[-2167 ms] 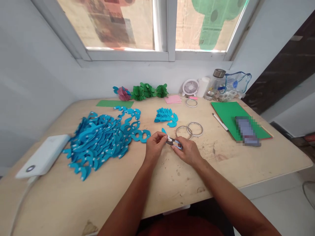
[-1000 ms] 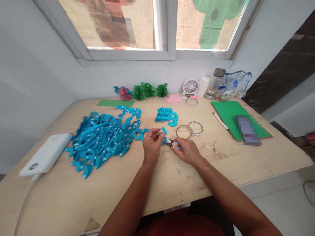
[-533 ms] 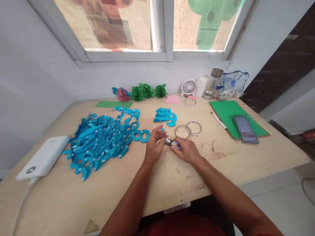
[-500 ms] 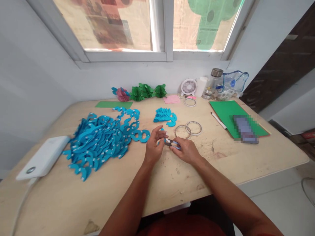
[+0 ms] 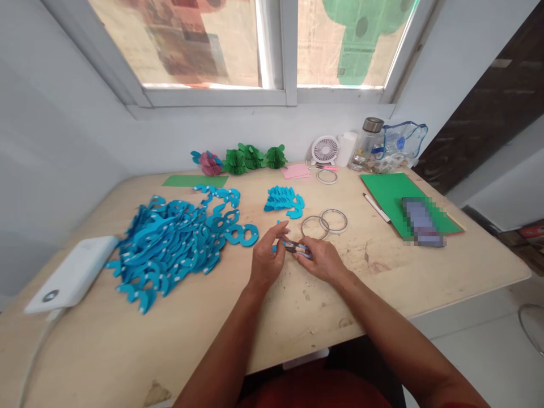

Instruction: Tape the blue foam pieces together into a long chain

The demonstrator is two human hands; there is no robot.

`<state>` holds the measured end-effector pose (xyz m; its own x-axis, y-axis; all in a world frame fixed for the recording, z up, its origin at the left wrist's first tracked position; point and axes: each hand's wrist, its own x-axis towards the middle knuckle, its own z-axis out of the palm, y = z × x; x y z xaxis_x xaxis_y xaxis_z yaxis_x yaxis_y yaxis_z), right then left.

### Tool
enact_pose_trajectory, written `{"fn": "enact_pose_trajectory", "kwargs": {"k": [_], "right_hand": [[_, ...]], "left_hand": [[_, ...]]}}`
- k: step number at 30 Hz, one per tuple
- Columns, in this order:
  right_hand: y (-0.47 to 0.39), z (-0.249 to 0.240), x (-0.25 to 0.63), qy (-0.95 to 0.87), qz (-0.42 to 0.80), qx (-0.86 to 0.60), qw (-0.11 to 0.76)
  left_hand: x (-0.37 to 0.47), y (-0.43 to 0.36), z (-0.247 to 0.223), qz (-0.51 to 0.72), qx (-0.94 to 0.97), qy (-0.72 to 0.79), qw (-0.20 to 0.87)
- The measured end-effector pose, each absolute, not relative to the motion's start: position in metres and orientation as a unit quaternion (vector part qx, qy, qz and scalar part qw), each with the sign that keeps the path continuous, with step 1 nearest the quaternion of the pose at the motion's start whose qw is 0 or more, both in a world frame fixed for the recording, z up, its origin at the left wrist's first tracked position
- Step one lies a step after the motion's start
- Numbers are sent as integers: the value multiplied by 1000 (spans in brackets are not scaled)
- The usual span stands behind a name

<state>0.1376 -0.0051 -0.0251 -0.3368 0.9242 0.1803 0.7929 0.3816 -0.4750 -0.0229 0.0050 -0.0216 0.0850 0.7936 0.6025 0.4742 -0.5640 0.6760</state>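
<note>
The blue piece [image 5: 275, 248] is held above the table in the left hand [image 5: 267, 258], near the middle of the near half; it is bright blue, and the fingers cover most of it, so its full shape is hard to tell. The right hand [image 5: 323, 259] grips the snips [image 5: 303, 252], dark-bladed with light blue handles, their blades pointing toward the left hand and seemingly parted.

The pile [image 5: 170, 243] to the left is of the same blue, curved cut-outs dotted with small white patches, a chain of them trailing off its right side. A neat, rippled stack [image 5: 281, 199] lies beyond the hands, and two overlapping tape rolls [image 5: 339, 230] sit just past the right hand.

Print shows on the paper behind the window [image 5: 216, 97], too faint to read; a blue mark on the clear bag [image 5: 399, 140] is also too small.

The table [image 5: 374, 294] is pale wood, scuffed and specked near the right forearm. Against the white wall stand green paper puffs [image 5: 254, 157], a fan [image 5: 325, 150] and a bottle [image 5: 362, 150]; a power bank [image 5: 74, 272] lies at far left.
</note>
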Motion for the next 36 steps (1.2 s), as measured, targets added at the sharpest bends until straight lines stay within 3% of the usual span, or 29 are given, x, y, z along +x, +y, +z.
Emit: {"fn": "enact_pose_trajectory", "kwargs": {"k": [14,26,36], "right_hand": [[-7,-23,137,-800,156,-542,205],[-2,-25,140,-769,152,-592,187],[-5,-24,137,-781,158,-577,180]], "left_hand": [[-24,6,-22,452,764,430,168],[-24,5,-18,511,717,447,154],[-16,0,-19,458,765,426,153]]}}
